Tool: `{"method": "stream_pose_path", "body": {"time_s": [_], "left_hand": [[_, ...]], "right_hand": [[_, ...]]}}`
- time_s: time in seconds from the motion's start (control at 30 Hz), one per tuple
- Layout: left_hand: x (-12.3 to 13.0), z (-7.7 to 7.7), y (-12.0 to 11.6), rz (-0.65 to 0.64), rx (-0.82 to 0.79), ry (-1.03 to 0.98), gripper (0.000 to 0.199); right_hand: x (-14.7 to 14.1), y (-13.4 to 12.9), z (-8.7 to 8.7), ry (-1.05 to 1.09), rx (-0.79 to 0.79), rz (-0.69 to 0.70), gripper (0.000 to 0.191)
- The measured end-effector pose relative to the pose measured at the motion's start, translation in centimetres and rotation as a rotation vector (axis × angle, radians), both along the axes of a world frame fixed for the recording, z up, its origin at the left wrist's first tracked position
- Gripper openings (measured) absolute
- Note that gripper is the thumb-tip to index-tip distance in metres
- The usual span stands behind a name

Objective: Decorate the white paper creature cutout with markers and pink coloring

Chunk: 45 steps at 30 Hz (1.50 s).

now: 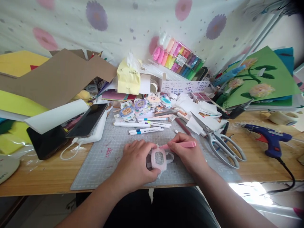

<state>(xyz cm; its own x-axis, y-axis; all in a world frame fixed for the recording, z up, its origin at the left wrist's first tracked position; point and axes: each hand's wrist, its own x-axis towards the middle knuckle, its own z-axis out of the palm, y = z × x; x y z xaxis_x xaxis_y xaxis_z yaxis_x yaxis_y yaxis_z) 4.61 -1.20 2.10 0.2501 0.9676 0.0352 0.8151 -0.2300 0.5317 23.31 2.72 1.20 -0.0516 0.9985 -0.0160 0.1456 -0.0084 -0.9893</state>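
My left hand (139, 161) is closed around the left side of a small pink craft piece (158, 160) with a grey speckled centre, near the front of the grey cutting mat (99, 167). Between the fingers of my right hand (186, 150) is a pink marker (188, 144), its tip at the upper edge of the piece. A pale loop (169, 157) sticks out on the piece's right side. Beyond my hands lie white markers (146, 130) and several decorated paper pieces (127, 110).
Large scissors (222, 144) lie right of my right hand, with a blue glue gun (268, 136) farther right. Phones (87, 120) and a white cable (68, 153) are at left. Behind stand a tissue pack (129, 77), coloured clay (178, 58) and green card (268, 79).
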Motion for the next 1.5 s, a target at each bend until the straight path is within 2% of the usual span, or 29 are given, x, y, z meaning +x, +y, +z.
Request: {"method": "stream_pose_path", "body": {"time_s": [0.47, 0.83, 1.07, 1.2, 1.3, 1.4, 1.5], "left_hand": [[0.04, -0.06, -0.02, -0.007, 0.024, -0.015, 0.044], [-0.06, -0.16, -0.11, -0.014, 0.009, -0.014, 0.045], [-0.06, -0.17, 0.06, -0.010, 0.006, 0.000, 0.046], [-0.15, 0.01, 0.01, -0.020, -0.010, 0.002, 0.047], [-0.28, 0.21, -0.09, -0.034, -0.030, -0.003, 0.055], [-0.33, 0.39, -0.29, -0.015, -0.059, -0.035, 0.072], [-0.16, 0.53, -0.58, 0.019, -0.041, -0.027, 0.069]], "right_hand": [[-0.04, 0.09, 0.05, -0.012, 0.007, 0.012, 0.020], [-0.07, 0.11, 0.16, 0.006, -0.006, -0.081, 0.024], [-0.03, 0.05, 0.18, 0.046, -0.009, -0.075, 0.021], [0.07, 0.08, 0.12, 0.141, -0.033, -0.094, 0.022], [0.10, 0.05, 0.12, 0.101, -0.003, -0.087, 0.021], [0.21, -0.02, 0.05, 0.238, -0.051, -0.085, 0.024], [0.39, -0.10, -0.02, 0.377, -0.079, -0.121, 0.024]]}}
